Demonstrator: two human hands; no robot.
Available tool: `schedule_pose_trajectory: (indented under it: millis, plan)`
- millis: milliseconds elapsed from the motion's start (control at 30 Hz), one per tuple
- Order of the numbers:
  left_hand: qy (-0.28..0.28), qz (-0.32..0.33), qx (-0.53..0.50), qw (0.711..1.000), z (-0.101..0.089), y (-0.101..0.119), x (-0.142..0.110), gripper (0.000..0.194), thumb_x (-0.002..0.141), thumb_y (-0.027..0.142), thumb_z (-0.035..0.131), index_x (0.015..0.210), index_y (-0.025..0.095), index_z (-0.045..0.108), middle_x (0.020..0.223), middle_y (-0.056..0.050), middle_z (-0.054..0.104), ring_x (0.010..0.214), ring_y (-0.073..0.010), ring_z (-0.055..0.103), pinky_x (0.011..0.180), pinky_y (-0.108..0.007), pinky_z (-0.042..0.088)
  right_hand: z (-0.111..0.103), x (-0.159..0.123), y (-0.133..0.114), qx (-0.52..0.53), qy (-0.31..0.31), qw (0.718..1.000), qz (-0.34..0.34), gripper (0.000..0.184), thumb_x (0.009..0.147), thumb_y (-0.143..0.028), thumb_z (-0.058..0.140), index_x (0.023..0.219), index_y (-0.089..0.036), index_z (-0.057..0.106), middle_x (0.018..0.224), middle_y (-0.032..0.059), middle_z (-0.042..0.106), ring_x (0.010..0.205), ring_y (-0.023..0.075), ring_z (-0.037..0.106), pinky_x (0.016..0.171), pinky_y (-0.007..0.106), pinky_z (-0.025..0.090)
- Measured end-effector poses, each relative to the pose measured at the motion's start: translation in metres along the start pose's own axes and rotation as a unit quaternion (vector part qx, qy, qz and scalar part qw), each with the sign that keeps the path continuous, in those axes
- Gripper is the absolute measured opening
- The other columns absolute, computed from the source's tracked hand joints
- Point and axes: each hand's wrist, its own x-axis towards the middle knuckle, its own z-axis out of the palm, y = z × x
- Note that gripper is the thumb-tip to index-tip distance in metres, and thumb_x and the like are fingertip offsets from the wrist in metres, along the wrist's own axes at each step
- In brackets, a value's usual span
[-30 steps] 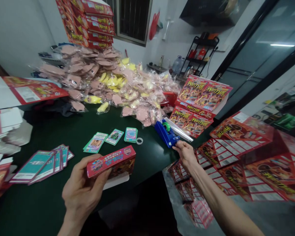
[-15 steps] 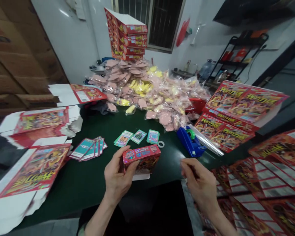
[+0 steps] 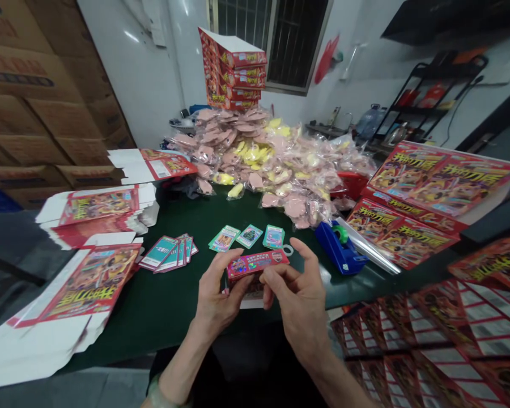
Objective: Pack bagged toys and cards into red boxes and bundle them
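Note:
My left hand (image 3: 215, 297) grips a small red printed box (image 3: 257, 264) from its left side, just above the near edge of the dark green table (image 3: 165, 306). My right hand (image 3: 297, 297) is on the box's right end, fingers curled round it with the forefinger raised along the far edge. A blue tape dispenser (image 3: 339, 249) with a green roll sits on the table to the right of the box. Three small cards (image 3: 249, 236) and a white ring (image 3: 288, 250) lie just beyond the box.
A fan of teal cards (image 3: 168, 253) lies at left. Flat red cartons (image 3: 91, 280) are stacked on the left, more red boxes (image 3: 412, 226) on the right. A big heap of pink and yellow bagged items (image 3: 272, 164) fills the table's far side. Brown cartons (image 3: 38, 96) line the left wall.
My right hand left the tape dispenser, swung left and closed on the box's right end. The box stayed in my left hand. The view turned to the left.

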Motion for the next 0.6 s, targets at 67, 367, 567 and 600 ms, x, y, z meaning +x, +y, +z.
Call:
schedule_pose_trajectory:
  millis: [67,367,567,600]
  plan:
    - [-0.001,0.020,0.012,1.000,-0.001,0.002,0.002,0.039,0.077,0.017,0.065,0.114,0.022,0.052,0.100,-0.004,0.063,0.082,-0.0156,0.063,0.072,-0.027,0.053,0.002,0.001,0.002,0.004,0.008,1.000,0.009,0.057,0.077,-0.026,0.064,0.123,-0.023,0.031,0.057,-0.0092,0.058,0.039,0.0078,0.048,0.038,0.019,0.044]
    - [-0.031,0.069,0.028,0.997,-0.006,0.001,0.011,0.037,0.078,0.016,0.062,0.114,0.022,0.052,0.092,-0.003,0.063,0.079,-0.0148,0.061,0.069,-0.026,0.051,0.009,0.004,0.010,-0.021,0.042,0.999,0.020,0.054,0.075,-0.027,0.066,0.118,-0.022,0.034,0.053,-0.0099,0.057,0.036,0.0074,0.047,0.035,0.017,0.041]
    - [-0.124,0.118,0.061,0.983,-0.014,0.001,0.016,0.036,0.082,0.013,0.055,0.115,0.028,0.056,0.085,-0.002,0.053,0.070,-0.0111,0.056,0.058,-0.021,0.047,0.007,0.005,0.010,-0.038,0.046,0.998,0.017,0.053,0.075,-0.028,0.066,0.117,-0.021,0.035,0.051,-0.0106,0.055,0.036,0.0069,0.046,0.036,0.016,0.040]
    - [-0.146,0.123,0.075,0.979,-0.015,0.001,0.018,0.036,0.083,0.013,0.053,0.116,0.029,0.056,0.086,-0.002,0.052,0.069,-0.0107,0.055,0.057,-0.021,0.047,0.006,0.005,0.010,-0.042,0.044,0.998,0.020,0.054,0.075,-0.029,0.066,0.118,-0.021,0.034,0.051,-0.0105,0.056,0.036,0.0070,0.046,0.036,0.016,0.040]
